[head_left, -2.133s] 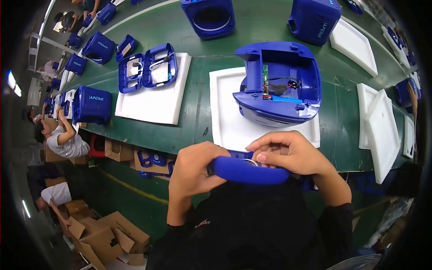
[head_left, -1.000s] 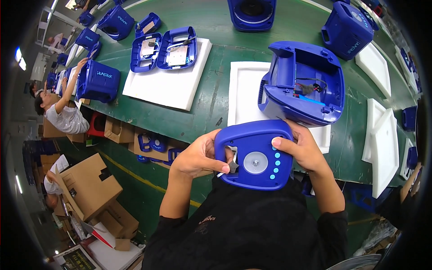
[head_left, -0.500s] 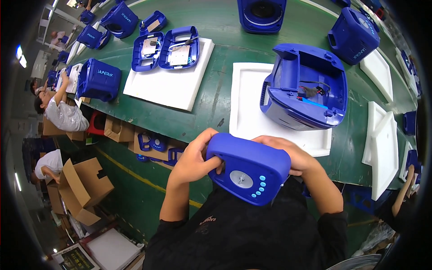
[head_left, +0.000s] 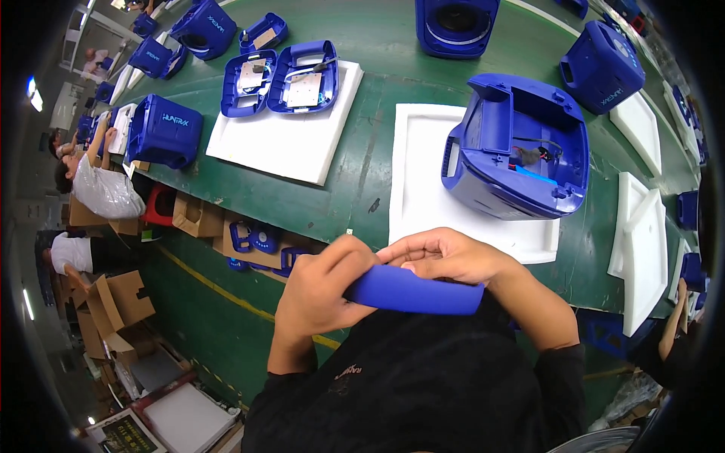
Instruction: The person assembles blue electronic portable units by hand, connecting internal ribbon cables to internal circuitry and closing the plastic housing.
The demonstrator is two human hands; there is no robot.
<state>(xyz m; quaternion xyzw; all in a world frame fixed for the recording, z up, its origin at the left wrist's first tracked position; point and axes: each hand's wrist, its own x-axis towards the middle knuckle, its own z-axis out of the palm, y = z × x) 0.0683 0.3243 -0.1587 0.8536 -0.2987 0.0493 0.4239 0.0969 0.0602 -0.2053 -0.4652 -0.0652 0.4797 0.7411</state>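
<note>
A blue speaker control panel is held on edge above my lap, and only its smooth rim shows. Its knob-and-button face is turned out of sight. My left hand is wrapped round the panel's left end. My right hand reaches over the panel's far side with thumb and fingers drawn together near my left fingertips; whatever lies between them is hidden. Beyond my hands, an open blue speaker housing lies on a white foam tray, with wires and a blue part inside.
Two opened blue panels with boards rest on a white foam sheet at the left. Other blue speakers stand along the green table. Cardboard boxes and co-workers are at far left. Foam trays stack at right.
The panel has been tipped so its knob face has gone from sight. My right hand has shifted left from the panel's right end to its far side; my left hand keeps its hold.
</note>
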